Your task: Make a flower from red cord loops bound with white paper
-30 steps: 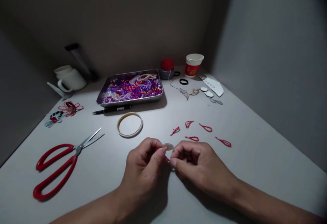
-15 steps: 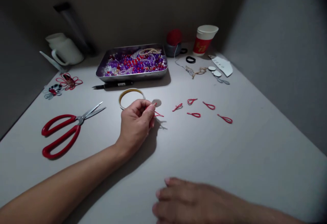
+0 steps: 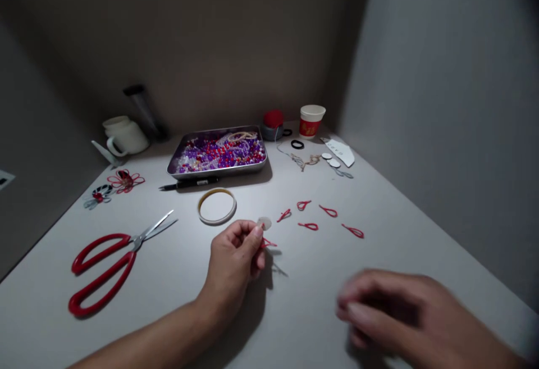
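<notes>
My left hand (image 3: pixel 234 255) pinches a small white disc (image 3: pixel 264 223) with a red cord loop (image 3: pixel 266 242) attached, held just above the white table (image 3: pixel 177 279). My right hand (image 3: pixel 391 313) is blurred at the lower right, apart from the disc, fingers loosely curled with nothing seen in it. Several red cord loops (image 3: pixel 309 226) lie on the table beyond the two hands.
Red-handled scissors (image 3: pixel 105 262) lie at the left. A tape ring (image 3: pixel 217 206), a black pen (image 3: pixel 189 183) and a metal tray of beads (image 3: pixel 217 153) sit farther back. A paper cup (image 3: pixel 311 121), a white mug (image 3: pixel 124 136) and finished cord flowers (image 3: pixel 124 180) stand near the walls.
My right hand let go of the disc, dropped toward me, then moved to the lower right. My left hand keeps the disc and cord. The view shifted.
</notes>
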